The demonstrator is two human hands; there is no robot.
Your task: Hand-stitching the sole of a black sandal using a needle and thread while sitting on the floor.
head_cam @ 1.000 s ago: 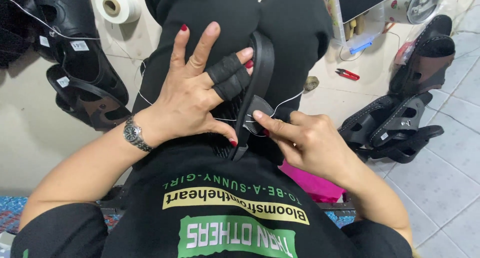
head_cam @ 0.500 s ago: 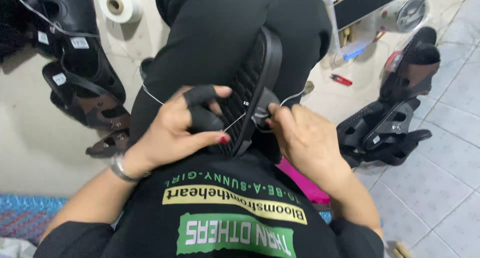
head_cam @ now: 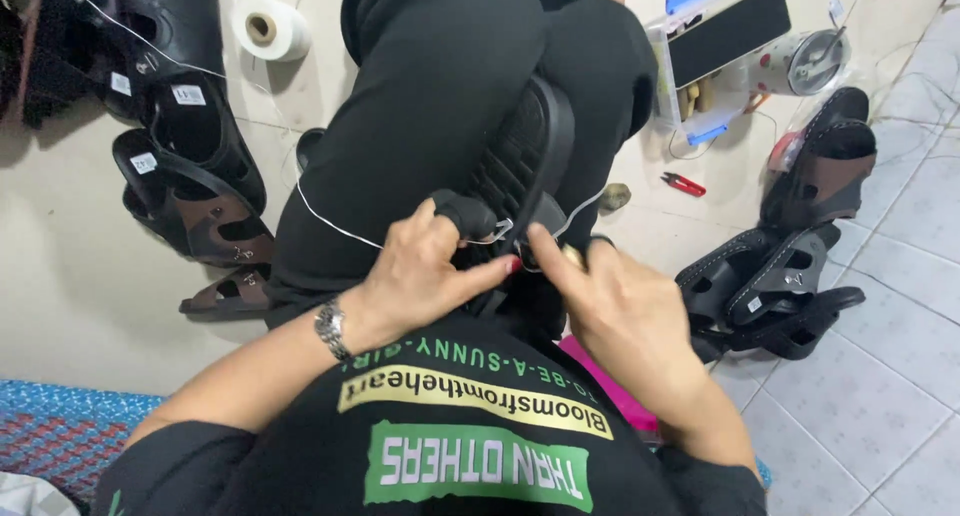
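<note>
Probably light and stiff, with some flex, the black rubber-soled sandal (head_cam: 525,161) looks best gripped by its sole edge. It stands on edge between the person's black-trousered knees, its ridged tread showing. The left hand (head_cam: 425,271), a black guard on one finger, pinches white thread (head_cam: 335,226) at the sole; the right hand (head_cam: 610,301) pinches beside it. Finished sandals (head_cam: 790,276) lie nearby.

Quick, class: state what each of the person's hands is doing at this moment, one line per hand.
Left hand: closed, pinching the white thread at the black sandal sole.
Right hand: closed, fingertips pinching at the same sole; what it grips cannot be told.
</note>
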